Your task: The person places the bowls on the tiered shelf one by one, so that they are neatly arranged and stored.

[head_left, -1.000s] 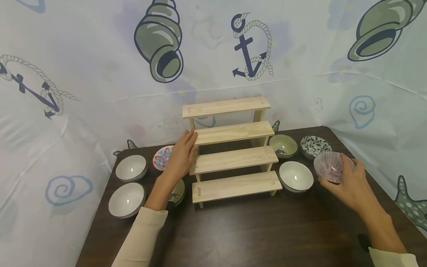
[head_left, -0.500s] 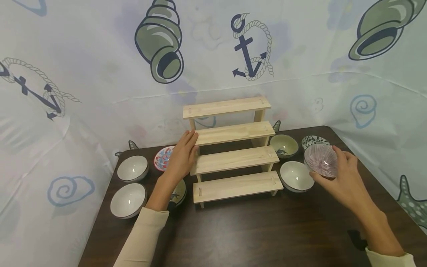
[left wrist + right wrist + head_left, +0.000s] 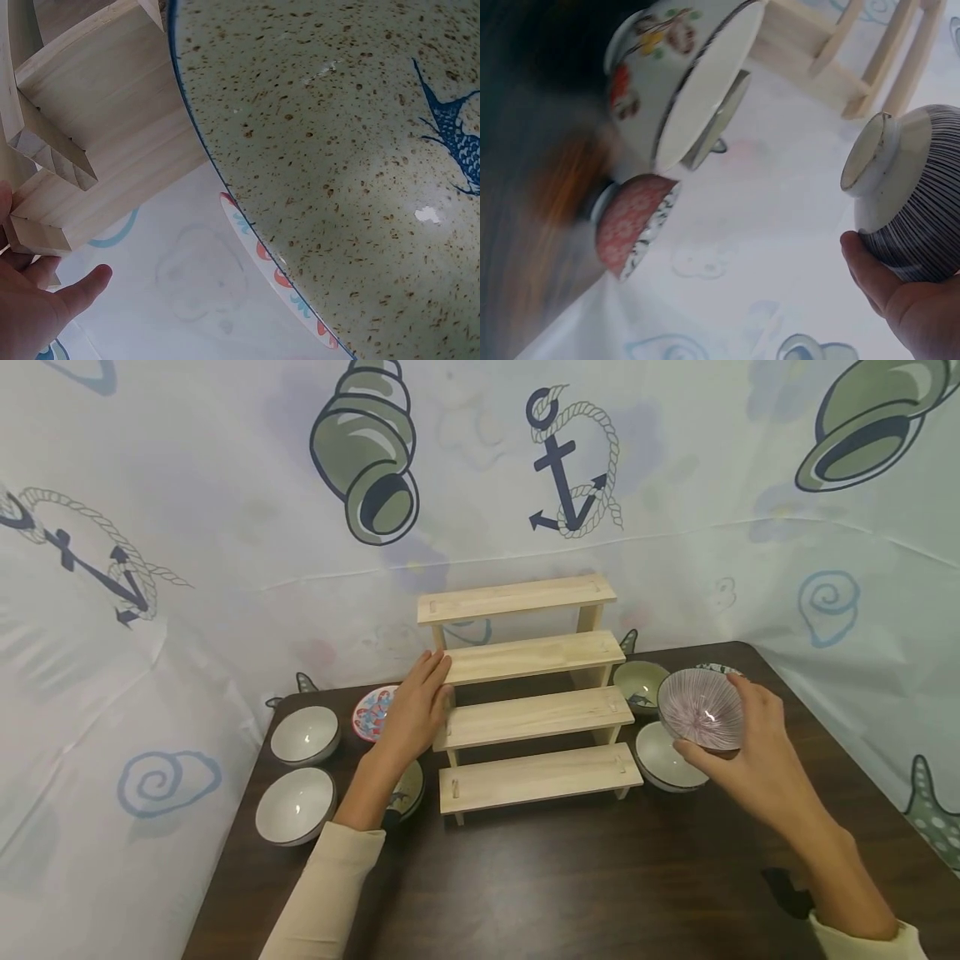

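Note:
In the head view my right hand (image 3: pixel 757 752) pinches a bowl with purple-pink stripes inside (image 3: pixel 701 710), held tilted above a white bowl (image 3: pixel 663 760). The right wrist view shows the held bowl's dark-striped outside (image 3: pixel 922 195) with my fingers (image 3: pixel 877 277) at its edge. My left hand (image 3: pixel 412 706) rests with extended fingers on the left end of the stepped wooden stand (image 3: pixel 536 658). The left wrist view has this hand (image 3: pixel 45 300) at the stand's edge, beside a speckled green bowl (image 3: pixel 322 165).
Two white bowls (image 3: pixel 303 735) stand at the table's left, a red-and-blue patterned one (image 3: pixel 371 714) behind the left forearm. At the right are a green bowl (image 3: pixel 639 683) and a leaf-patterned bowl (image 3: pixel 722 668), partly hidden. Patterned cloth (image 3: pixel 480 460) hangs behind the table.
My right hand has carried the striped bowl left and slightly up, from beside the leaf-patterned bowl to over the white one. My left hand has stayed on the stand.

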A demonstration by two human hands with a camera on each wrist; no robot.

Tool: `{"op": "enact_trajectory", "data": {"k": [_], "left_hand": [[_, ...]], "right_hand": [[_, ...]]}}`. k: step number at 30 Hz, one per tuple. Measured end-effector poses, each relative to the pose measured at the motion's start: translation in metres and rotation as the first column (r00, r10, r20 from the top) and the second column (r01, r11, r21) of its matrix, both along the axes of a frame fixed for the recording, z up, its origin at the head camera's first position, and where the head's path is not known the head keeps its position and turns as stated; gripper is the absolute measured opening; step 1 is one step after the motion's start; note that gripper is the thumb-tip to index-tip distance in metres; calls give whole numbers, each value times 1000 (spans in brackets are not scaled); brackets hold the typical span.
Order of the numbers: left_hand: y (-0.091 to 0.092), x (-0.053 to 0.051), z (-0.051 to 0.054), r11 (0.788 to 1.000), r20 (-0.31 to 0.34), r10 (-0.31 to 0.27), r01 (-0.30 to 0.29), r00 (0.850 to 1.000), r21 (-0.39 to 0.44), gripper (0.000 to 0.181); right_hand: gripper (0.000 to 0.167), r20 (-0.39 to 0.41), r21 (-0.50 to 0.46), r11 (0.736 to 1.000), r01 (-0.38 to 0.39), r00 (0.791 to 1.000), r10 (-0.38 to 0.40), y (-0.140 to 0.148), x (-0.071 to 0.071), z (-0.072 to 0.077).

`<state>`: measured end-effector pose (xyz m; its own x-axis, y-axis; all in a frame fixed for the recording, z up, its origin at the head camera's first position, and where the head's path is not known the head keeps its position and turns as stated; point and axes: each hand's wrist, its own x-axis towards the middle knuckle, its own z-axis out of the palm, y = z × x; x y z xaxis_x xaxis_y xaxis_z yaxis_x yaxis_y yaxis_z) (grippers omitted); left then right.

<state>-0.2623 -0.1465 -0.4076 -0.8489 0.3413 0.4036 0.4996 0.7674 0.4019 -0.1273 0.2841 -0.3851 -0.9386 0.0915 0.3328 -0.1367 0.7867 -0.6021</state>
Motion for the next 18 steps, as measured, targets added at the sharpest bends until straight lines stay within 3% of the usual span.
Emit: {"op": "enact_trajectory", "data": {"k": [18], "left_hand": [[0, 0, 1, 1000, 7, 6, -6, 1000, -1, 51]], "right_hand": [[112, -93, -22, 993, -116, 989, 114, -33, 0, 16]]}}
